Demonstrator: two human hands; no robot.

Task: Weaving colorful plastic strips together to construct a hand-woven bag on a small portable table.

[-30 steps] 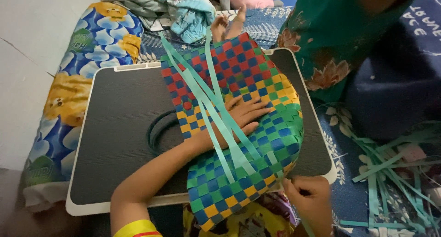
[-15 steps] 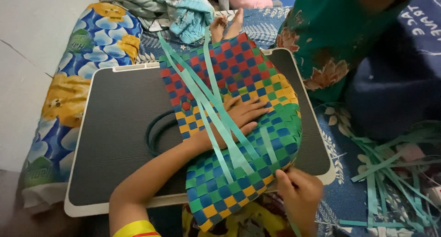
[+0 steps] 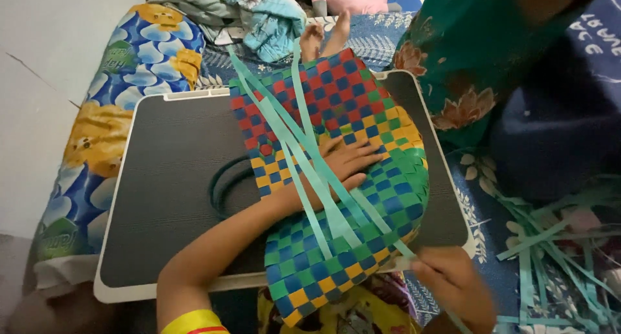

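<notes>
Hands: right hand (image 3: 453, 283) at the near right edge, fingers pinched shut on the near end of a pale green plastic strip (image 3: 336, 208); left hand (image 3: 346, 166) lies flat with fingers spread wide, pressing down on the weave, holding nothing.
Woven piece: checkered mat of flat plastic strips (image 3: 336, 179), green, blue and yellow at the near end, red and blue at the far end, lying across the middle and right of the desk, its near end hanging past the near edge.
Loose strips: several pale green strips fan from the near right up across the mat to the far left, passing over and beside the left hand.
Desk: black lap desk with a white rim (image 3: 162, 179), set on the bed.
Right side: pile of loose pale green strips (image 3: 556, 243) on blue cloth.
Left side: blue and yellow flowered bed sheet (image 3: 129, 75).
Far: bare feet (image 3: 326, 36) of another person just beyond the mat; crumpled clothes (image 3: 259, 10) beyond them.
</notes>
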